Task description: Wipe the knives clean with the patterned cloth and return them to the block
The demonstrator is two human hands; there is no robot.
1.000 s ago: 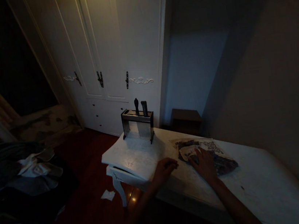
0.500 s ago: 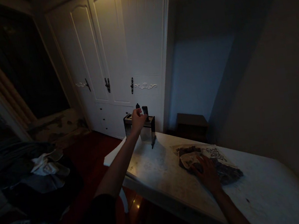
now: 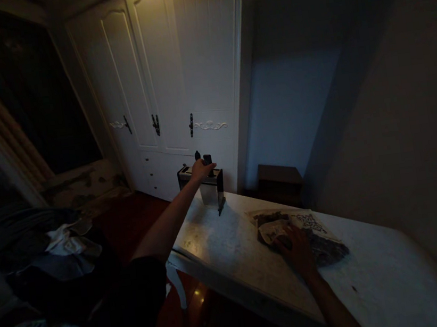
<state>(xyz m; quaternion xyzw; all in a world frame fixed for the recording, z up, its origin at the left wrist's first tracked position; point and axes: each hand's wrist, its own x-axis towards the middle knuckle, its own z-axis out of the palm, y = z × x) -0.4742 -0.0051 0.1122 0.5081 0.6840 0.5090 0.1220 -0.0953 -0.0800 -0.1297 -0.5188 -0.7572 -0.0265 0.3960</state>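
At the far end of the table, my left hand (image 3: pixel 201 171) is closed at an upright black handle (image 3: pixel 207 159) that sticks out of a holder. This holder (image 3: pixel 210 193) has dark ends and a pale, shiny side panel, like a knife block. A second dark handle (image 3: pixel 197 155) rises just left of the first. What lies below the handles is hidden inside the holder. My right hand (image 3: pixel 300 252) rests with fingers apart on a clear plastic bag (image 3: pixel 328 248) with dark contents and printed markings. The dim light hides what the bag holds.
The pale table (image 3: pixel 233 250) runs from the holder toward the lower right, with a small dark speck (image 3: pixel 354 289) on it. Behind stand a white wardrobe (image 3: pixel 162 74) and a low brown cabinet (image 3: pixel 279 175). Clothes (image 3: pixel 68 247) are piled at the left.
My left hand has moved from a loose pinch beside the handles onto the right handle. My right hand stays on the bag. The view has shifted slightly.
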